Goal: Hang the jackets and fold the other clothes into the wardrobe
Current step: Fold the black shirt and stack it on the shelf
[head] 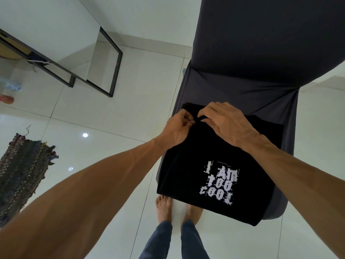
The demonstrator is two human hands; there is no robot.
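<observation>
One legible marking recorded. It stands on the black shirt (188, 165), on the panel facing up, at 5 o'clock from frame centre. White distressed block print (219, 181), three stacked lines: "I AM", "TOO", "COOL". Lettering reads upright from the camera, slightly tilted.

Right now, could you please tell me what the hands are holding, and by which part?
The left hand and right hand both pinch the black T-shirt with white lettering near its far edge, side by side.
</observation>
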